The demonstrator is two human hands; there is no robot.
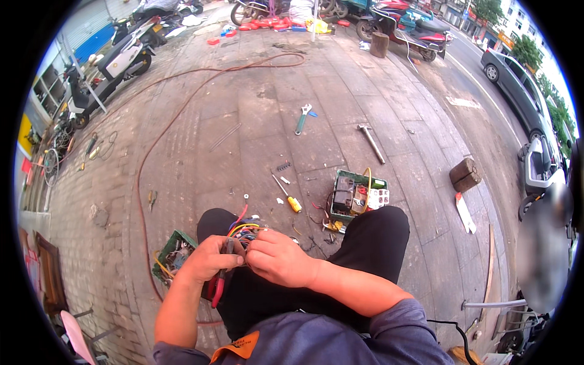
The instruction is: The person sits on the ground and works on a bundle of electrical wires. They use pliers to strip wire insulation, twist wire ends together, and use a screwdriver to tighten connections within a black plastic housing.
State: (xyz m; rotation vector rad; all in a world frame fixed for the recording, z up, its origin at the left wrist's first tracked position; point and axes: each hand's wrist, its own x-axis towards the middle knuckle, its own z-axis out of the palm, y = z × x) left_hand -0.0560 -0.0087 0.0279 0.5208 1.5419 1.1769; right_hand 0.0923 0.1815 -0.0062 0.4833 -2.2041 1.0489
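Currently two hands at work, close together above the lap. Left hand [213,260]: closed round one pair of red-handled pliers [219,287], handles pointing down toward the lap. Right hand [277,258]: fingers curled in on one wire bundle [241,232]; exactly which strands are pinched cannot be told.

Bundle sits between the hands and just ahead of them. Thin strands, tangled; red, yellow and blue visible, number too crowded to count. One red strand stands away from the rest, ending in a pale tip. Fingers hide the lower part of the bundle.

Green crates: two. One [165,248] just left of the left hand, filled with mixed small parts; the other [342,215] ahead and right of the hands, packed with parts, the right knee [389,222] partly between it and the right hand.

On the paving [261,146], ahead of the hands: one yellow-handled screwdriver [294,204] near; one adjustable wrench [300,123] farther out; one hammer [372,145] ahead-right. Well right: one short wooden block [465,175], with one pale flat strip [465,214] just beside it. One long reddish hose [141,182] curves past the left crate and on ahead.
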